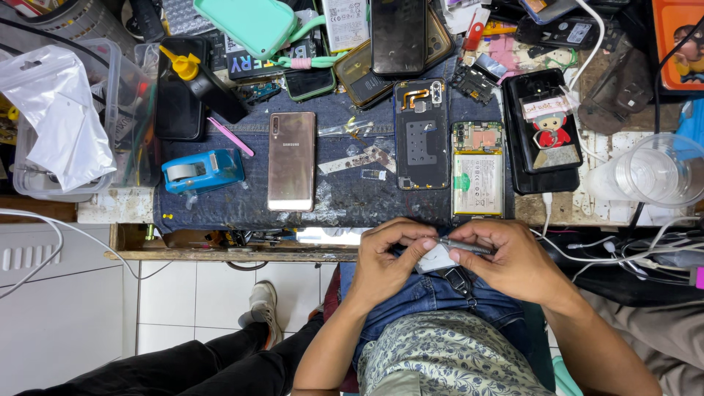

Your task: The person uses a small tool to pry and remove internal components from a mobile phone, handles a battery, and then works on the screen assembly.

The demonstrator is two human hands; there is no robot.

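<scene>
My left hand (389,257) and my right hand (506,260) meet over my lap, just below the workbench's front edge. My right hand grips a slim metal tool (463,246) that lies level, its tip toward my left fingers. My left hand pinches a small pale flat piece (435,259) beneath that tool. On the bench right above my hands lie an opened phone with a green-labelled battery (477,170), a dark phone frame (421,135) and a gold phone back cover (291,161).
A blue tape dispenser (202,171) and a pink pry tool (230,136) lie at the left. A clear plastic cup (651,176) lies at the right among white cables (623,253). A black phone with a cartoon sticker (544,132) sits near it. Another person's dark-trousered leg (220,359) is lower left.
</scene>
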